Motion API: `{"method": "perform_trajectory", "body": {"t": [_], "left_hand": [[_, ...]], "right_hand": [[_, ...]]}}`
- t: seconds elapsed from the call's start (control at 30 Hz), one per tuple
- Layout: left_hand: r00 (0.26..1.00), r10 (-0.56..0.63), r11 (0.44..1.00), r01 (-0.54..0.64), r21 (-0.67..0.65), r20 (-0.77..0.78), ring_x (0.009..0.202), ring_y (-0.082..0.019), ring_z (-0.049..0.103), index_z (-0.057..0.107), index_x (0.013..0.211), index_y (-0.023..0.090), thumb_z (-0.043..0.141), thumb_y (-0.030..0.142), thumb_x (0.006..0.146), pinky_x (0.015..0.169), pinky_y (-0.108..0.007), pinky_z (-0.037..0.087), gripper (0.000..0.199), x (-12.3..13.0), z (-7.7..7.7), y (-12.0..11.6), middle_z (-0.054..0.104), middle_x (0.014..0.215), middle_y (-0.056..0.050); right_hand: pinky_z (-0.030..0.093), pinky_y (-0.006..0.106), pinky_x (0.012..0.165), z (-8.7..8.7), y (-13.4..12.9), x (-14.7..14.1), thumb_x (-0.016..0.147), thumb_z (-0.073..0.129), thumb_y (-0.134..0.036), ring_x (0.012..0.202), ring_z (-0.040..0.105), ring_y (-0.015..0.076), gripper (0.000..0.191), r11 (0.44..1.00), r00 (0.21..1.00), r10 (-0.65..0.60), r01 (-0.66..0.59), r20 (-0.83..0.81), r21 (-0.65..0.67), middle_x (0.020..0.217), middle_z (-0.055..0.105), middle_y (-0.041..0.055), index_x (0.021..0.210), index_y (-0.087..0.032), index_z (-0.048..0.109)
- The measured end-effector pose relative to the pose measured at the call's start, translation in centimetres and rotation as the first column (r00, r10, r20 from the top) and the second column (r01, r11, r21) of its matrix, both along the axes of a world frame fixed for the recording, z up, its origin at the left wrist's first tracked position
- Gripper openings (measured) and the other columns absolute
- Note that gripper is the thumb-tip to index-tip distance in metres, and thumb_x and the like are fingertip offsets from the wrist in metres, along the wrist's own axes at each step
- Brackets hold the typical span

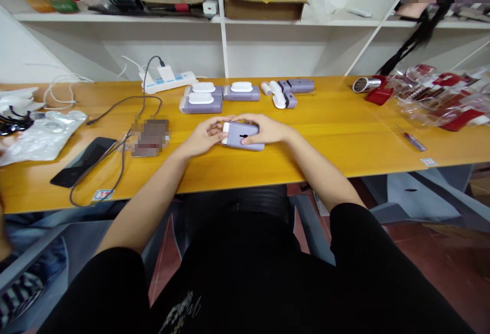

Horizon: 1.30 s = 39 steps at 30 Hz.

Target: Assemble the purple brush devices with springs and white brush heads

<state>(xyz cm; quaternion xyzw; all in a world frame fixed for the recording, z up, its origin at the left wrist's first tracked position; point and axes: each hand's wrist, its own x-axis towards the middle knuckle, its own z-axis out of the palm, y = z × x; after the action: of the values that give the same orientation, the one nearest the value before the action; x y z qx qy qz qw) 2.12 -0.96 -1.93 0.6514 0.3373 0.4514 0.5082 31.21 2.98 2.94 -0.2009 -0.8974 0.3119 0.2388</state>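
Between my hands, just above or on the tabletop, is a lavender, box-shaped device [234, 139] with rounded corners, a white end and a small dark mark on its face. My left hand [204, 136] pinches the white end at the left. Closed round the right side is my right hand [268, 128], its thumb lying across the face; most of its other fingers are hidden behind. Behind them stand similar lavender units with white bristled or oval tops [201, 99], and another such unit [247, 93]. Smaller lavender and white parts [283, 100] lie to their right.
A white power strip [170, 82] with a dark cable stands back left. Left are a phone [83, 161] and plastic bags [49, 135]. On the right lie red and clear packages [440, 94] and a thin pen-like tool [413, 141]. Shelves with cardboard boxes [264, 3] rise behind.
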Motion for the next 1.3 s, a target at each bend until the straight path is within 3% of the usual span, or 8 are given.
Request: {"method": "perform_trajectory", "body": {"t": [0.13,0.23,0.37,0.5,0.7,0.9,1.03,1.3], "left_hand": [[0.996,-0.033,0.999,0.034,0.017,-0.085,0.088,-0.02,0.073,0.076,0.14,0.025,0.1,0.061,0.084,0.085,-0.035,0.061,0.071,-0.3,0.1,-0.3,0.077,0.112,-0.007],[0.973,0.111,0.984,-0.079,0.162,-0.201,0.094,-0.022,0.07,0.076,0.136,0.024,0.094,0.061,0.088,0.091,-0.037,0.06,0.064,-0.5,0.0,-0.2,0.076,0.117,-0.009],[0.9,0.285,0.917,-0.155,0.369,-0.329,0.131,-0.035,0.066,0.068,0.154,0.025,0.088,0.053,0.093,0.113,-0.05,0.058,0.071,-0.3,-0.4,0.3,0.065,0.153,-0.017],[0.813,0.305,0.901,-0.077,0.427,-0.497,0.169,-0.046,0.039,0.067,0.155,0.026,0.079,0.048,0.097,0.14,-0.068,0.03,0.064,0.8,-0.9,1.4,0.051,0.174,-0.018],[0.753,0.368,0.905,-0.153,0.398,-0.546,0.13,-0.038,0.071,0.065,0.105,0.024,0.087,0.049,0.09,0.126,-0.064,0.052,0.037,1.1,-0.9,1.9,0.077,0.125,-0.012],[0.893,0.286,0.942,-0.196,0.273,-0.347,0.123,-0.028,0.077,0.053,0.151,0.028,0.095,0.033,0.078,0.11,-0.049,0.065,0.084,-1.2,-1.1,1.6,0.063,0.157,-0.014],[0.881,0.266,0.952,-0.178,0.249,-0.391,0.112,-0.024,0.073,0.052,0.165,0.03,0.094,0.029,0.078,0.098,-0.044,0.067,0.097,-2.6,-1.2,1.8,0.059,0.165,-0.017],[0.824,0.146,0.96,0.016,0.28,-0.547,0.144,-0.039,0.067,0.069,0.161,0.03,0.095,0.048,0.08,0.131,-0.064,0.05,0.087,-2.6,-0.3,1.2,0.067,0.156,-0.013]], "right_hand": [[0.061,0.047,0.107,-0.5,0.7,0.6,0.08,0.098,-0.061,0.118,0.075,0.03,0.077,0.992,0.997,-0.02,0.028,0.069,-0.12,0.142,0.08,0.0125,0.142,-0.021,0.074],[0.062,0.041,0.098,-0.4,1.0,1.3,0.079,0.099,-0.062,0.109,0.077,0.0272,0.075,0.983,0.983,0.0,0.035,0.185,-0.182,0.128,0.083,0.0095,0.137,-0.021,0.075],[0.062,0.04,0.097,0.0,1.1,1.9,0.08,0.099,-0.061,0.108,0.078,0.0264,0.071,0.982,0.969,0.002,0.045,0.248,-0.185,0.129,0.084,0.0088,0.136,-0.022,0.079],[0.063,0.039,0.099,0.8,1.3,2.5,0.077,0.102,-0.059,0.11,0.08,0.0272,0.073,0.98,0.955,0.002,0.058,0.295,-0.193,0.13,0.086,0.0084,0.138,-0.023,0.082],[0.063,0.036,0.096,1.6,1.2,3.3,0.083,0.096,-0.063,0.104,0.082,0.0262,0.061,0.967,0.934,0.016,0.076,0.358,-0.242,0.121,0.09,0.0044,0.129,-0.023,0.09],[0.063,0.047,0.119,0.4,2.4,3.6,0.08,0.101,-0.06,0.129,0.081,0.0332,0.072,0.965,0.961,-0.059,0.123,0.269,-0.23,0.143,0.086,0.0086,0.141,-0.026,0.086],[0.055,0.061,0.131,-0.6,3.5,4.0,0.088,0.097,-0.052,0.141,0.076,0.0375,0.067,0.97,0.968,-0.155,0.188,0.199,-0.157,0.154,0.08,0.0135,0.147,-0.024,0.083],[0.049,0.061,0.137,-0.3,2.9,3.7,0.082,0.099,-0.065,0.156,0.066,0.0434,0.093,0.979,0.94,-0.185,0.201,0.287,-0.028,0.17,0.068,0.0157,0.16,-0.021,0.074]]}}
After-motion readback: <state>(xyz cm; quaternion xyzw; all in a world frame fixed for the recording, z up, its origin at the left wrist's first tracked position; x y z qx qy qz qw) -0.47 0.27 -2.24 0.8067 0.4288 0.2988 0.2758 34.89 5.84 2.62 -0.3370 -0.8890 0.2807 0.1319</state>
